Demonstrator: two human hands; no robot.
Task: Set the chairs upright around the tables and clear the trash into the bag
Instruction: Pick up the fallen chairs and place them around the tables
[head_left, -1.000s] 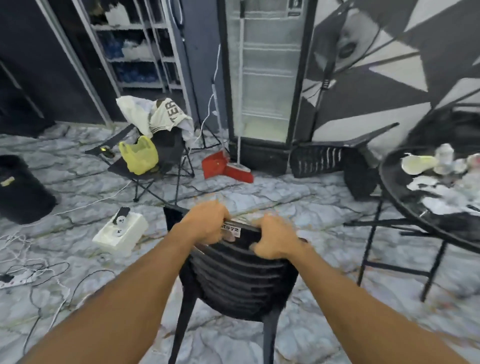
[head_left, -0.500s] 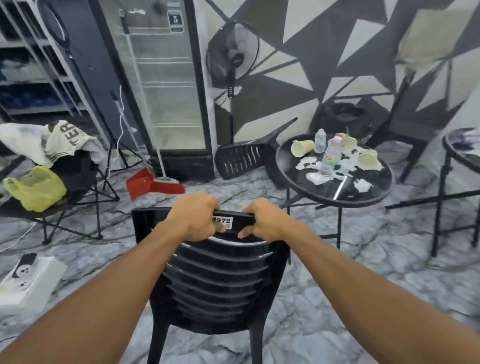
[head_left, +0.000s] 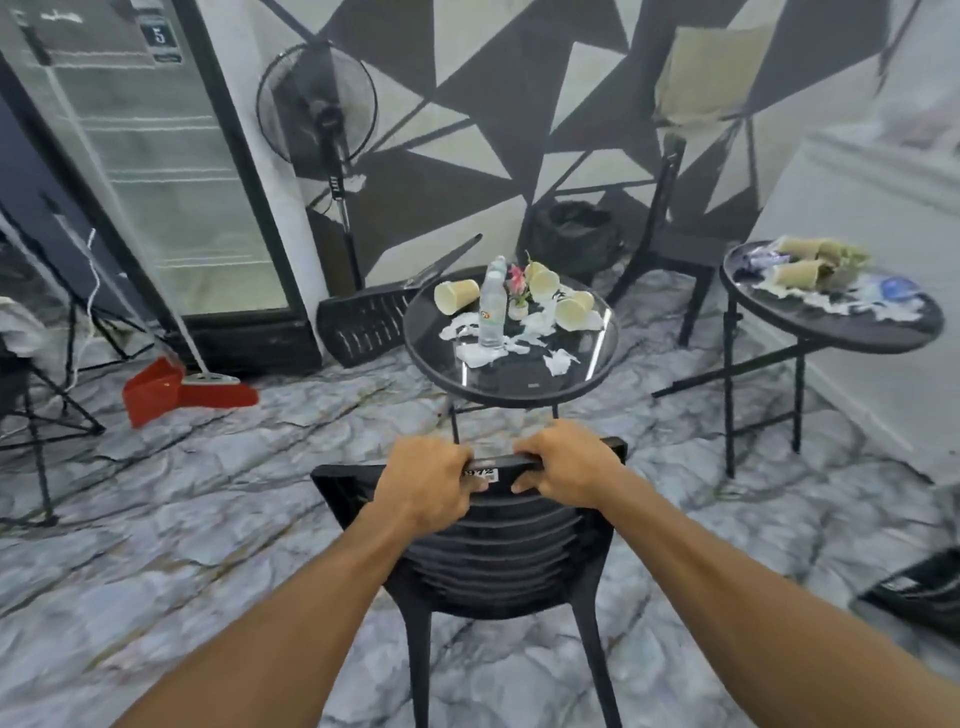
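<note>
A black plastic chair (head_left: 498, 561) stands upright in front of me, its back facing me. My left hand (head_left: 423, 480) and my right hand (head_left: 563, 465) both grip the top rail of its backrest. Just beyond it is a round black table (head_left: 592, 364) littered with paper cups (head_left: 456, 296), a water bottle (head_left: 492, 306) and torn napkins. Behind that table another black chair (head_left: 363, 325) lies tipped over against the wall. At the right, a second round table (head_left: 841, 327) also carries cups and paper scraps. A dark trash bag (head_left: 574, 234) sits by the wall.
A glass-door fridge (head_left: 150, 171) and a standing fan (head_left: 319, 119) line the left wall. A red dustpan and broom (head_left: 182, 389) lie on the marble floor. An upright chair (head_left: 680, 249) stands between the tables. A dark object (head_left: 919, 592) lies at the right edge.
My view has swung right and I have carried the chair toward the littered round table, which now lies straight ahead. Both hands have kept their grip on the backrest.
</note>
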